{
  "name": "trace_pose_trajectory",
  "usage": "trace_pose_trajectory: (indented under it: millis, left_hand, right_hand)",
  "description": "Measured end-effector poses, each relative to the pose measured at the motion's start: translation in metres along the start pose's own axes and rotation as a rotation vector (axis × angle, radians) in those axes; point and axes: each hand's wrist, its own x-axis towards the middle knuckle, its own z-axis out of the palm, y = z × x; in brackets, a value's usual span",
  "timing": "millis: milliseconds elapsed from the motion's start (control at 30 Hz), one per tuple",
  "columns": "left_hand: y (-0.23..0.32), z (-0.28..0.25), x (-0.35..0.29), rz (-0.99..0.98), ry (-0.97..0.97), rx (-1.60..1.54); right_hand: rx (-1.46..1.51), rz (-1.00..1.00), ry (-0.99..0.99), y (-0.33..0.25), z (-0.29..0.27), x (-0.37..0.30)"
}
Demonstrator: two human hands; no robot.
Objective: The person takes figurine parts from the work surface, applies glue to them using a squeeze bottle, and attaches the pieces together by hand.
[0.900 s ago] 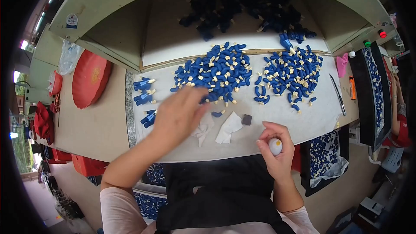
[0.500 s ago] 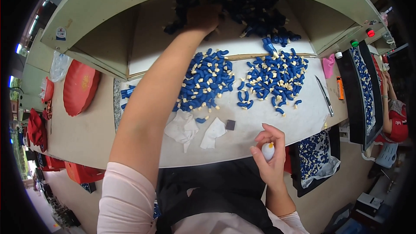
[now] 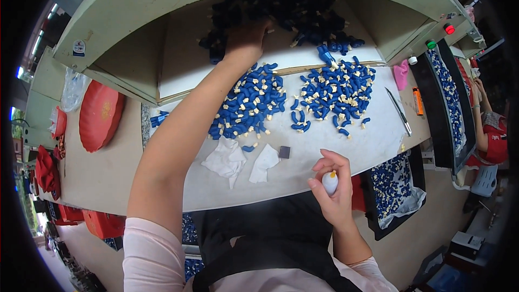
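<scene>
My left hand (image 3: 246, 40) reaches into the shaded hollow of the cabinet, at the edge of a heap of dark blue pieces (image 3: 303, 13). Shadow hides its fingers, so its grip cannot be made out. Above the front edge of the table, my right hand (image 3: 341, 201) is closed round a small white bottle (image 3: 330, 184) with a yellow tip. Two spreads of curved blue pieces with cream ends, a left pile (image 3: 248, 100) and a right pile (image 3: 338, 92), lie before the cabinet. One loose blue piece (image 3: 249, 148) sits nearer me, beside crumpled white cloth (image 3: 225, 161).
A white scrap (image 3: 265, 163) and a small dark block (image 3: 284, 152) lie mid-table. Tweezers (image 3: 399, 111), an orange tube (image 3: 418, 101) and pink cloth (image 3: 400, 74) are at right. Black trays (image 3: 419, 184) of blue pieces stand beyond. A red dish (image 3: 101, 115) is left; a co-worker (image 3: 489, 140) sits far right.
My left hand has shifted slightly down and left within the cabinet. The view has tilted a little; my right hand still holds the bottle in nearly the same place.
</scene>
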Motion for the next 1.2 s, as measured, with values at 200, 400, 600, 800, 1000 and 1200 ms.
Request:
trace_pose_trajectory:
  millis: [200,400,600,800,1000,1200]
  left_hand:
    - [0.023,-0.031,-0.008,0.134,0.367,-0.210]
    - [0.067,-0.093,-0.075,-0.440,-0.196,-0.857]
    - [0.093,-0.131,-0.152,-0.893,-0.306,-1.682]
    - [0.101,-0.122,-0.201,-1.023,-0.177,-2.073]
    - [0.099,-0.121,-0.221,-1.146,-0.076,-2.189]
    - [0.094,-0.121,-0.221,-1.060,-0.184,-2.203]
  right_hand:
    - [0.126,-0.113,-0.004,0.003,-0.005,-0.006]
    - [0.294,-0.031,0.227,0.009,-0.024,0.011]
    - [0.177,-0.021,0.794,0.041,-0.139,0.109]
    - [0.162,0.010,0.918,0.084,-0.212,0.186]
    - [0.172,0.072,0.899,0.092,-0.211,0.214]
    - [0.163,0.046,0.895,0.091,-0.217,0.215]
